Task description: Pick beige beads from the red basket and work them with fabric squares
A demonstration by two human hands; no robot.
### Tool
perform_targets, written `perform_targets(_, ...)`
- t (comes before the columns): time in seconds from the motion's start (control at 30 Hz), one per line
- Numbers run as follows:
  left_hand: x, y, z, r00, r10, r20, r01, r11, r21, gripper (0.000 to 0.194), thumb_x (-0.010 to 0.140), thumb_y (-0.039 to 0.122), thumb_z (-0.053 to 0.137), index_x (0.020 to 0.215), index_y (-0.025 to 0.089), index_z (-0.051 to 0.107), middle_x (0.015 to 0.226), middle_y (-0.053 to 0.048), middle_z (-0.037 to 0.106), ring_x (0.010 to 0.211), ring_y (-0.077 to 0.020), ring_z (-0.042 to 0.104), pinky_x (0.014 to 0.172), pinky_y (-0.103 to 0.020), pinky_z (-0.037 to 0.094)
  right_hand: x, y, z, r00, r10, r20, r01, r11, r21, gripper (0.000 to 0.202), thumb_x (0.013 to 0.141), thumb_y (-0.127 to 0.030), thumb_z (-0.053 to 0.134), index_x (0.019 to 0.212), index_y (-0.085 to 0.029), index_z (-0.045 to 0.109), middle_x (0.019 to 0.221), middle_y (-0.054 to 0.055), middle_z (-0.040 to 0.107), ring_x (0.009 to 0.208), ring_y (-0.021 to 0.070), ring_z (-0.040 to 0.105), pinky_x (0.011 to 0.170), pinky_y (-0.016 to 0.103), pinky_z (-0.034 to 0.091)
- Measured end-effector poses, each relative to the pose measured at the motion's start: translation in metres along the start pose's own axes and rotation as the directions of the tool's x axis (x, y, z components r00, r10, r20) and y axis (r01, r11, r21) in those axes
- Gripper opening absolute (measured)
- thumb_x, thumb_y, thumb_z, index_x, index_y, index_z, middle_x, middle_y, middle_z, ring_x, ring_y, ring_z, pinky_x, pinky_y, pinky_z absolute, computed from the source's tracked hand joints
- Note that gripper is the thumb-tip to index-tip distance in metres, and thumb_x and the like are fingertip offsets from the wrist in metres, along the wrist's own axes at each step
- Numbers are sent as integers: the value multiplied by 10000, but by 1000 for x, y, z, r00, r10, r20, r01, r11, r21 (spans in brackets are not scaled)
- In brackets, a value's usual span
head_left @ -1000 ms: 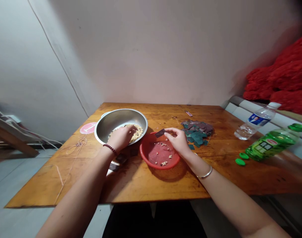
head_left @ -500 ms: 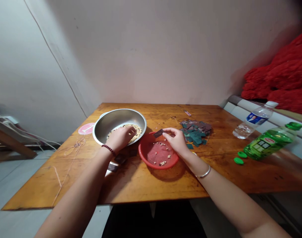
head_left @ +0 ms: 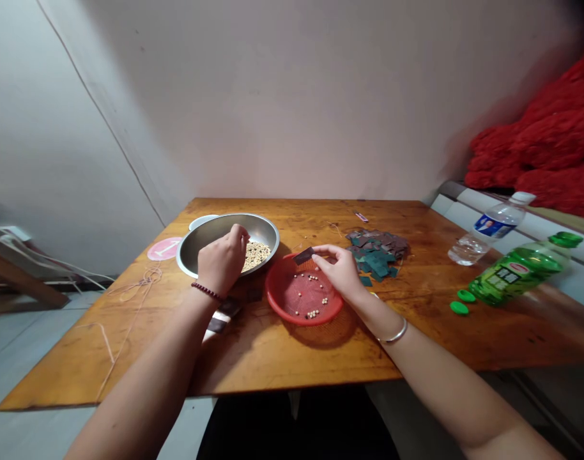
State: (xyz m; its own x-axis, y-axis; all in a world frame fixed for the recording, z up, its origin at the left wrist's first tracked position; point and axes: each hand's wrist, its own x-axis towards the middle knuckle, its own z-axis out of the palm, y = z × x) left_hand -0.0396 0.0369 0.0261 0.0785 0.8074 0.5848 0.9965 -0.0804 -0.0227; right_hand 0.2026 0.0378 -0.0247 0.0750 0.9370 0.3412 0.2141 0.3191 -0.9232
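Note:
A steel bowl (head_left: 189, 246) with pale beans (head_left: 257, 254) in it stands on the table, left of centre. Over its near side is my left hand (head_left: 223, 255), fingers closed in a pinch; what they hold, if anything, is too small to make out. My right hand (head_left: 337, 265) pinches a small dark square piece (head_left: 303, 256) above the far rim of a red mesh basket (head_left: 278, 308). Several beans (head_left: 313, 314) lie scattered in the basket. Dark squares (head_left: 217, 325) rest on the table beside my left wrist.
A pile of green and dark squares (head_left: 379, 253) lies right of the basket. Farther right are a clear bottle (head_left: 488, 230), a green bottle (head_left: 517, 271) and green caps (head_left: 459, 308). At the left are a pink disc (head_left: 164, 249) and loose string (head_left: 114, 358).
My left hand has risen from the beans and moved left over the bowl, its fingers now pinched together. The right hand still holds the dark piece in nearly the same place.

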Motion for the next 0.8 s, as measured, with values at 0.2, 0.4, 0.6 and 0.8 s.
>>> perform_targets(0.2, -8, 9, -2, 947, 34, -320, -89, 983, -160, 200, 902, 334, 442, 938, 184, 570, 728, -16, 684, 600, -126, 612, 489, -224, 313, -4, -7, 0, 998, -51, 29, 50, 998, 29, 224, 722, -281, 623, 886, -145, 692, 879, 87, 708, 646, 161, 638, 592, 262, 518)
perform_targets(0.4, -32, 39, -5, 837, 440, -325, -546, 709, -447, 89, 856, 277, 546, 907, 229, 601, 937, 22, 690, 828, -89, 636, 749, -195, 473, -13, -23, -1, 983, -126, 131, 116, 989, 87, 195, 730, -272, 634, 879, -156, 687, 882, 79, 708, 747, 174, 662, 688, 278, 531)
perform_targets(0.6, -39, 54, 0, 868, 453, -203, -488, 706, -513, 135, 853, 297, 536, 891, 241, 653, 1037, -37, 632, 883, -131, 587, 760, -271, 494, -15, -24, 2, 974, -89, 208, 53, 983, 176, 192, 701, -283, 674, 849, -161, 677, 856, 76, 711, 762, 181, 672, 726, 303, 539)
perform_targets(0.8, -37, 55, 4, 916, 370, -159, -383, 680, -626, 118, 832, 268, 559, 812, 227, 667, 1057, -46, 620, 887, -137, 590, 763, -280, 488, -14, -23, 3, 970, -25, 240, -30, 974, 223, 191, 674, -280, 682, 819, -157, 676, 834, 69, 711, 747, 178, 669, 691, 291, 542)
